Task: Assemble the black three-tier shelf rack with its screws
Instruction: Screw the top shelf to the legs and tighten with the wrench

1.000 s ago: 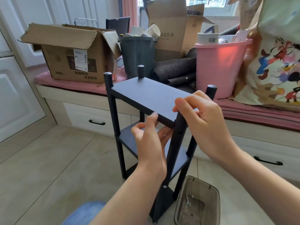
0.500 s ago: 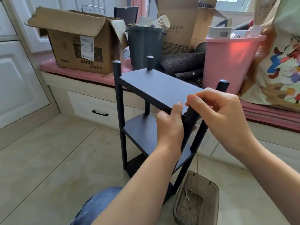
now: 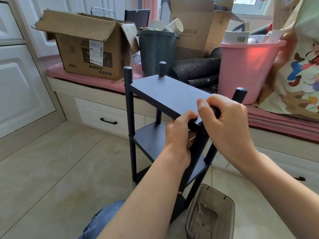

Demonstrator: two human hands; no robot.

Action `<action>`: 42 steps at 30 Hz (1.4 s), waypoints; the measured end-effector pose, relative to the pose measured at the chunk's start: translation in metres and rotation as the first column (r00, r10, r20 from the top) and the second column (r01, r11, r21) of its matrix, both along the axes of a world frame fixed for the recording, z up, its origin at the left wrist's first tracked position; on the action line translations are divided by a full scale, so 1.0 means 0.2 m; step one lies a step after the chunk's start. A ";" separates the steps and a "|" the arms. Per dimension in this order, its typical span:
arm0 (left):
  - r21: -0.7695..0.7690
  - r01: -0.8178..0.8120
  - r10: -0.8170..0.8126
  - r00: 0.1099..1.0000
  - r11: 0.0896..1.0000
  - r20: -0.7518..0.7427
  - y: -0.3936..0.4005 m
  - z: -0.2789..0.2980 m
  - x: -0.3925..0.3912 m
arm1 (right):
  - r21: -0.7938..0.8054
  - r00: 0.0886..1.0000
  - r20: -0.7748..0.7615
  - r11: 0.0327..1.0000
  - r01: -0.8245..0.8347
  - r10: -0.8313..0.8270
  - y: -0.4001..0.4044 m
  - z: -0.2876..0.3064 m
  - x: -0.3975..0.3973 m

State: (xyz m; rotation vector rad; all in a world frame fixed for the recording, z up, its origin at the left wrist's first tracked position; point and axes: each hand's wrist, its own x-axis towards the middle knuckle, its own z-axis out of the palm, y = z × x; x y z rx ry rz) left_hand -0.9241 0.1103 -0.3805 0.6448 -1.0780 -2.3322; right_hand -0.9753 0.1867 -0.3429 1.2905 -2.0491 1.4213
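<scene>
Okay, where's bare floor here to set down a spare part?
The tiled floor left of the rack, out to the white cabinet, is bare. The window seat is packed with boxes and bins, and the brown tray crowds the rack's near right foot.

- I see a beige tiled floor [image 3: 51, 169].
- A low window seat [image 3: 96, 104] with drawers carries a pink cushion [image 3: 82, 78].
- White panelled cabinet doors [image 3: 19, 87] stand left.
- Daylight enters the window [image 3: 248, 4].

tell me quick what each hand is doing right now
Left hand: fingers curled at the near post under the top shelf; grip hidden.
Right hand: grips the post's top.
</scene>
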 end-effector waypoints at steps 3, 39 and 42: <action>0.100 -0.045 0.050 0.998 0.994 -0.048 -0.04 0.05 -0.01 | -0.013 1.000 -0.023 1.000 0.000 -0.001 -0.01 -0.01 -0.01; 0.180 -0.198 0.233 0.950 0.964 -0.208 0.02 0.05 -0.02 | 0.087 0.992 -0.122 0.996 0.006 0.005 0.00 -0.01 -0.13; 0.202 -0.228 0.270 0.939 0.953 -0.213 0.02 0.05 -0.04 | 0.027 0.998 -0.002 0.997 -0.068 0.068 0.09 -0.05 -0.19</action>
